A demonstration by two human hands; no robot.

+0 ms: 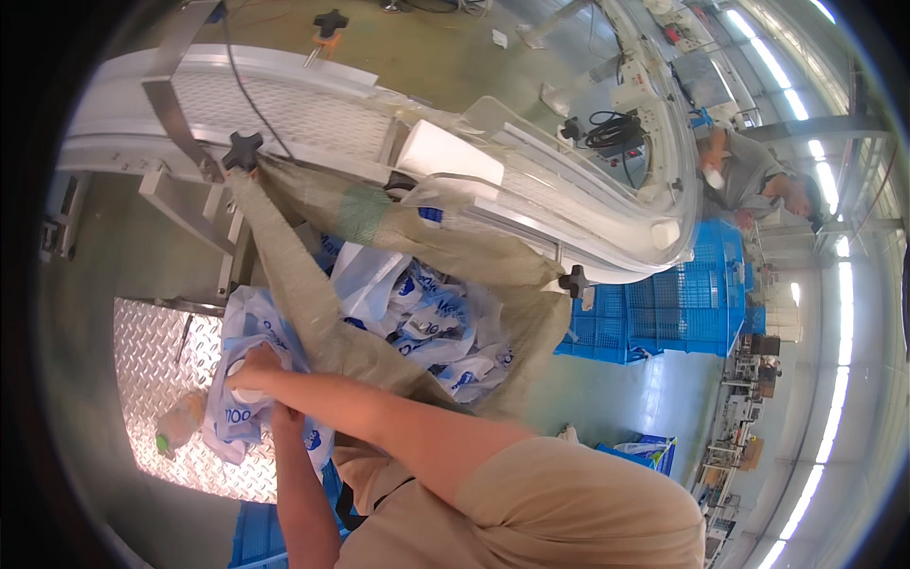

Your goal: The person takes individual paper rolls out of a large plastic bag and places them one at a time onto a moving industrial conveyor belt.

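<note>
At the left, over a raised diamond-plate metal surface [152, 351], a white plastic bag with blue print [232, 422] hangs bunched. My right hand [256, 368] reaches across to it, fingers curled on its upper part, with something white showing just under them. My left hand [284, 414] is below my right forearm, against the same bag; its fingers are hidden. Beside the bag, a clear bottle with a green cap [180, 424] lies on the plate. To the right, an open woven sack [284, 275] holds several similar printed bags [436, 318].
A curving conveyor [275, 109] runs beyond the sack, with a white roll [450, 155] on it. Black knobs [244, 152] stand at the sack's corners. Blue crates [673, 299] are stacked at right, near another person [758, 180]. More blue crates [256, 536] stand low by my left arm.
</note>
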